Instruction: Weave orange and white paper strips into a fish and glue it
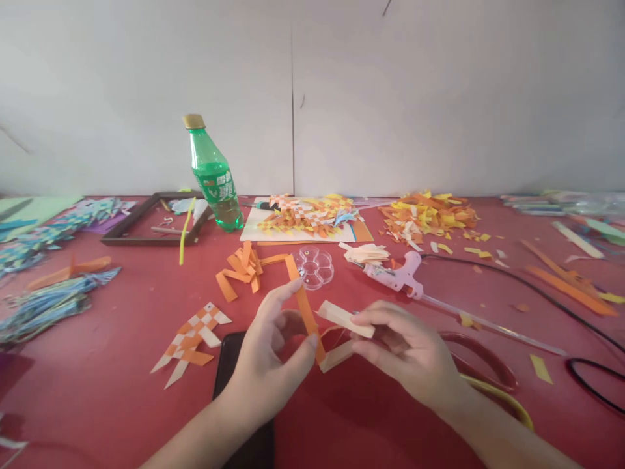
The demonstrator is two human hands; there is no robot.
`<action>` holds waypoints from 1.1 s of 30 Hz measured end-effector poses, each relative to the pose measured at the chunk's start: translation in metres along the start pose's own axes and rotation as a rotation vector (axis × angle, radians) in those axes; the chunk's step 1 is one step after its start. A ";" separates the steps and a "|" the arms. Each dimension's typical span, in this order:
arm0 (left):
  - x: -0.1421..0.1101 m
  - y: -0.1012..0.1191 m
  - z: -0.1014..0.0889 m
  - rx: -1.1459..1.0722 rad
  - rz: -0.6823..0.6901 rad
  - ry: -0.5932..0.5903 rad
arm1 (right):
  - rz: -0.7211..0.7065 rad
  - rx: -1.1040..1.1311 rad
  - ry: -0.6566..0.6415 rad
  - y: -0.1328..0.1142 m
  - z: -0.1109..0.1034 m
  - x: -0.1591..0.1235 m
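Observation:
Between thumb and fingers, my left hand (273, 348) grips an orange paper strip (305, 306) that slants down toward the middle. My right hand (405, 348) pinches a folded cream paper strip (344, 318), whose lower leg meets the bottom end of the orange one. Left of my left hand lies a woven orange-and-white paper piece (195, 335) with a pointed outline. Just beyond the hands are a pile of folded orange strips (241, 267) and a clear flower-shaped tray (315, 268). A stack of cream strips (366, 253) sits behind my right hand.
A pink glue gun (400, 277) with its black cord (517, 277) lies at right, near red-handled scissors (488, 355). A green bottle (215, 179) stands beside a dark frame (141, 241). Paper scraps (424, 215) are heaped at the back. A black phone (229, 365) is partly under my left arm.

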State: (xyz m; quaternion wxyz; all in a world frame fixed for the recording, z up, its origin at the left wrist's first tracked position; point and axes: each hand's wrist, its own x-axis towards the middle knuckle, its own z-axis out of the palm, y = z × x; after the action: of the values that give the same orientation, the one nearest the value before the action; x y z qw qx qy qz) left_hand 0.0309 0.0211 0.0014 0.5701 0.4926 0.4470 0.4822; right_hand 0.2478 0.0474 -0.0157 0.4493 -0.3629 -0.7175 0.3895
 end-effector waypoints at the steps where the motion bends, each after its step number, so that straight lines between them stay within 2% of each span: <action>1: 0.000 0.000 0.001 0.014 0.022 -0.014 | 0.010 -0.022 -0.033 -0.001 0.000 0.000; 4: 0.000 0.000 0.002 0.113 0.101 -0.017 | -0.002 -0.088 -0.108 -0.005 0.000 0.001; 7: -0.002 0.000 0.001 0.224 0.177 -0.005 | -0.068 -0.123 -0.115 -0.008 -0.001 0.004; 10: -0.004 0.000 0.000 0.216 0.212 -0.040 | -0.082 -0.167 -0.119 -0.009 0.001 0.003; 13: -0.005 -0.001 0.001 0.150 0.208 -0.108 | 0.025 -0.123 -0.102 -0.009 0.006 -0.002; 17: -0.007 -0.002 0.001 0.057 0.124 -0.154 | 0.224 0.100 -0.086 -0.014 0.012 -0.007; 23: -0.009 0.000 -0.003 -0.108 -0.023 -0.138 | 0.353 0.434 -0.166 -0.018 0.012 -0.002; 29: -0.007 0.000 0.003 -0.110 -0.042 -0.217 | 0.447 0.356 -0.188 -0.024 0.021 -0.003; 33: -0.005 -0.002 0.007 -0.038 -0.040 -0.213 | 0.504 0.347 -0.231 -0.033 0.025 -0.001</action>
State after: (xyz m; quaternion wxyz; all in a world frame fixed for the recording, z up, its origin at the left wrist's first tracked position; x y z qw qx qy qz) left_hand 0.0372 0.0153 0.0004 0.6330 0.5212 0.3845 0.4241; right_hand 0.2190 0.0264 0.0055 0.3095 -0.4006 -0.5741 0.6435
